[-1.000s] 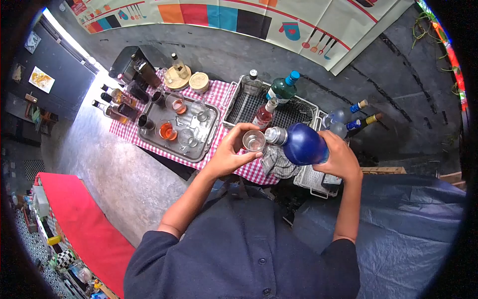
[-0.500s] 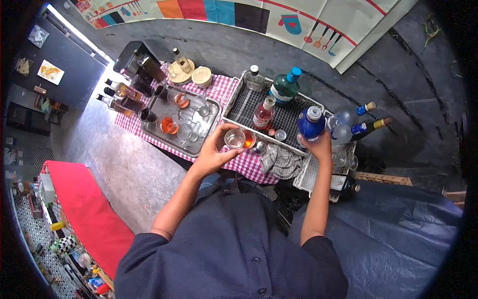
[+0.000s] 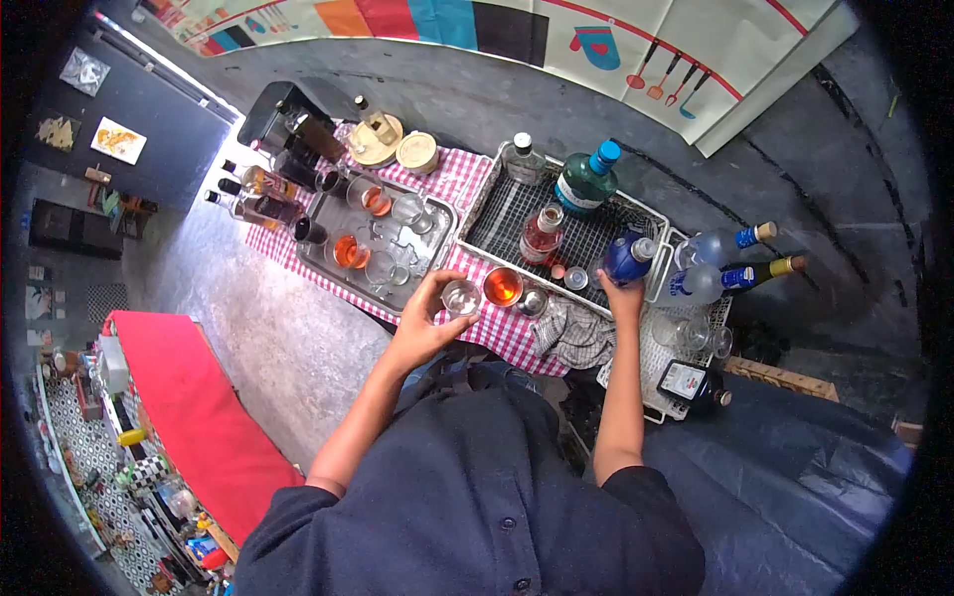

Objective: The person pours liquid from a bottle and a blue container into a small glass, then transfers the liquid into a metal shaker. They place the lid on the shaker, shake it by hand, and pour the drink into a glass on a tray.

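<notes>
My left hand (image 3: pixel 425 323) pinches a small clear glass (image 3: pixel 460 297) by its rim, over the edge of the checked cloth. Just right of it stands a glass of orange drink (image 3: pixel 503 286), with a small metal cup (image 3: pixel 533 302) beside it. My right hand (image 3: pixel 623 297) is wrapped round a blue bottle (image 3: pixel 628 258), which leans at the right end of the black-lined wire basket (image 3: pixel 494 223). Inside the basket are a pink bottle (image 3: pixel 542 236), a clear bottle (image 3: pixel 523 161) and a green bottle (image 3: pixel 584 184). A bottle cap (image 3: pixel 557 270) lies near the basket's front edge.
A metal tray (image 3: pixel 434 260) on the left carries several glasses, some with orange drink. Dark bottles (image 3: pixel 266 207) stand beyond it. A crumpled cloth (image 3: pixel 574 335) lies in front of the basket. At right, a second basket (image 3: pixel 646 372) holds glasses and a labelled dark bottle (image 3: pixel 688 382).
My right hand has lowered the blue bottle towards the basket, and it now leans to the right. My left hand has moved the clear glass away from the orange drink. The view has shifted slightly.
</notes>
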`<state>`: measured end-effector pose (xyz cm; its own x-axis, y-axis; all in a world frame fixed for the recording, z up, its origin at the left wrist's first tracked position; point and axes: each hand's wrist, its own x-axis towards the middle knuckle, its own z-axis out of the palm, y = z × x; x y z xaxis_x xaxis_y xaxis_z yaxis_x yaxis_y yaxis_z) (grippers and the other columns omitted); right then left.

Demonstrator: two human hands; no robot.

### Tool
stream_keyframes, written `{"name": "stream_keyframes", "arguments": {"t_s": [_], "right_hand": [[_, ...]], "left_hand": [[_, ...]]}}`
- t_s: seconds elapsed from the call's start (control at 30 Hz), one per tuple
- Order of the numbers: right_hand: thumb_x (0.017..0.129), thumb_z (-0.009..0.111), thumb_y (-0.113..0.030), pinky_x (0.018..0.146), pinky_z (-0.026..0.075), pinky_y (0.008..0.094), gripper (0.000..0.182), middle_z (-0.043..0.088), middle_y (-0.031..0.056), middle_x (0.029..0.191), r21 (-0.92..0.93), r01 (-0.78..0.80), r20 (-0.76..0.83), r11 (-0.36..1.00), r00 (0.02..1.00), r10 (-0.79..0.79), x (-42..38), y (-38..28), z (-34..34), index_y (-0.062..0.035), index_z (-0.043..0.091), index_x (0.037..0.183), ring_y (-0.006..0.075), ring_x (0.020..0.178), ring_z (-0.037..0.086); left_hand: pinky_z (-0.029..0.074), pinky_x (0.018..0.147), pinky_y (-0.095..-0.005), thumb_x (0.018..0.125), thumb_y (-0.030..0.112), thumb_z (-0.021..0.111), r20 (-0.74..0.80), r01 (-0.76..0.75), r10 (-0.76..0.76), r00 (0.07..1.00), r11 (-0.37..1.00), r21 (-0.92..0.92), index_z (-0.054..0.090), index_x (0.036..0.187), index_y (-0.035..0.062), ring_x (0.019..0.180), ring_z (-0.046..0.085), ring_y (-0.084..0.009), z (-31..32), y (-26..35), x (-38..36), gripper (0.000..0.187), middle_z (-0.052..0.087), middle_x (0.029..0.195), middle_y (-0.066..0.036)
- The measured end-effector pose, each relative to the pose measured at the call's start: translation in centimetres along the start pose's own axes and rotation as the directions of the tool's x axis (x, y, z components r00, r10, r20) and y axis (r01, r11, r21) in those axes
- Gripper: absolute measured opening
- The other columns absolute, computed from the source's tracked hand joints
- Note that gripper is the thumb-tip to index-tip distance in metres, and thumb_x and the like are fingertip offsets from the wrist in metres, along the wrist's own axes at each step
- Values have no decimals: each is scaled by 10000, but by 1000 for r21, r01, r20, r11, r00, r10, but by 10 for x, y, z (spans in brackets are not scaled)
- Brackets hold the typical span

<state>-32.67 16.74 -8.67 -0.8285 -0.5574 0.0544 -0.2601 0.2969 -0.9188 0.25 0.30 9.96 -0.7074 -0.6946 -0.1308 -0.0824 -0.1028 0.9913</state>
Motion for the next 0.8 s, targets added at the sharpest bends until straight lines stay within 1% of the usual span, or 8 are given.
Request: {"name": "stream_keyframes", "arguments": {"t_s": [0.07,0.17,0.33,0.43,0.47,0.57,0.6,0.8], "right_hand": [[715,893,-219,929,516,380,568,717,136,1101,1,-35,41,999,999,35,1,7,0,17,642,1166,237,1024,693],[710,903,-260,928,509,385,608,703,138,1121,-74,-13,91,997,996,20,3,18,-1,12,624,1177,250,1020,683],[743,880,-252,953,489,366,576,695,125,1143,-37,-152,101,988,983,155,-7,17,-8,3,623,1192,236,1065,661],[766,856,-219,964,481,358,562,691,125,1133,3,-191,129,981,973,189,-10,-6,-16,4,610,1220,246,1064,657],[782,830,-188,970,484,360,677,628,163,1251,-82,-253,149,964,953,263,-12,-23,-25,6,508,1345,256,1133,620],[812,791,-200,1059,428,434,865,434,236,1470,-297,-199,-50,934,980,193,-32,-36,-27,-17,298,1500,341,1302,510],[844,758,-193,1055,438,452,912,311,245,1537,-274,-262,-15,925,963,268,-41,-51,-31,-37,191,1541,357,1335,465],[870,745,-210,1000,477,456,839,464,243,1418,-217,-397,31,892,910,412,-106,-76,-17,-26,255,1527,353,1228,558]], "left_hand": [[468,1006,-311,772,-48,772,11,11,-11,1000,1000,-3,505,1291,7,1138,575,-150,0,0,3,586,570,1194,-61],[469,1003,-308,770,-53,775,29,37,-37,999,999,-9,505,1287,5,1130,585,-152,0,-1,8,586,579,1196,-62],[472,1001,-307,769,-45,784,76,12,-8,997,999,-47,512,1279,4,1126,589,-151,-2,-6,16,581,585,1192,-66],[473,1001,-311,768,-32,794,119,11,-16,993,999,45,517,1278,8,1126,589,-153,-7,-8,20,582,585,1189,-68],[471,1004,-311,775,-15,797,135,6,-24,991,991,130,518,1279,10,1127,590,-154,-10,-6,21,576,586,1188,-69],[471,1004,-307,782,0,797,236,-23,-26,971,979,203,518,1283,12,1127,590,-149,-18,-13,27,573,589,1194,-68],[473,1001,-311,786,31,802,254,-14,-44,966,974,225,527,1277,17,1124,591,-147,-21,-17,29,563,595,1202,-71],[471,991,-326,790,94,811,343,-36,-63,937,961,275,548,1262,33,1108,601,-170,-33,-31,42,545,623,1173,-83]]}}
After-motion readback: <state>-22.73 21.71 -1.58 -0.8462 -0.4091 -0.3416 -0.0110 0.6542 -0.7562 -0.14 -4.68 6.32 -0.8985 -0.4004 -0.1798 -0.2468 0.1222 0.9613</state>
